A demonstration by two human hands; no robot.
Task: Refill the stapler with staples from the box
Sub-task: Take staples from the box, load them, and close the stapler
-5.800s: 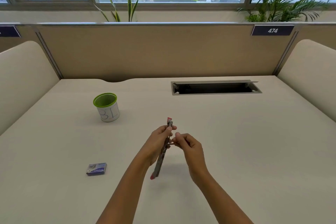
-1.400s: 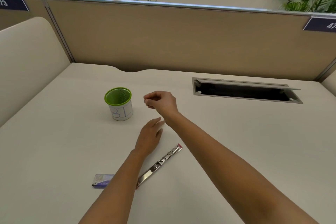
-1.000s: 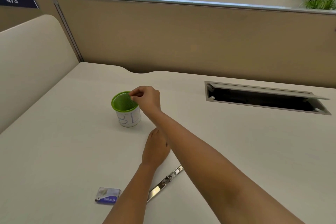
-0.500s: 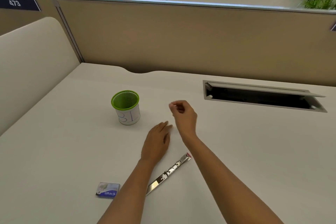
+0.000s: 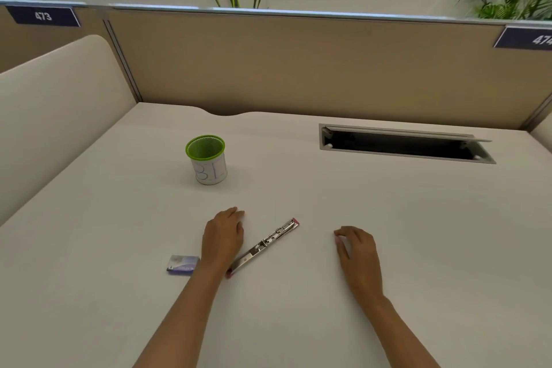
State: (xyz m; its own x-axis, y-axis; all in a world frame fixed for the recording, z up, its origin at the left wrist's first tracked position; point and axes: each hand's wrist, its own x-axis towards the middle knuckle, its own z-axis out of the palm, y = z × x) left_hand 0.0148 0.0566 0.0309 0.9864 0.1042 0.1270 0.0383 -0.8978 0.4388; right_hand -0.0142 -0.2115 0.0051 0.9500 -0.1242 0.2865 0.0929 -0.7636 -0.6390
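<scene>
The stapler (image 5: pixel 263 247) lay unfolded flat on the desk (image 5: pixel 418 233), its box (image 5: pixel 182 264) just left, between the empty, loosely open left hand (image 5: pixel 222 240) and right hand (image 5: pixel 357 252); it looked stiff, light, slippery metal, best pinched mid-length

Opened stapler (image 5: pixel 263 248), box (image 5: pixel 182 264), empty hands (image 5: pixel 222 240)

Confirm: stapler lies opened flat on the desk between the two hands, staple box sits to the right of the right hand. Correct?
One thing is off. The staple box sits left of the left hand, not right of the right hand. The head view shows it. The stapler does lie opened flat on the desk between the hands.
</scene>
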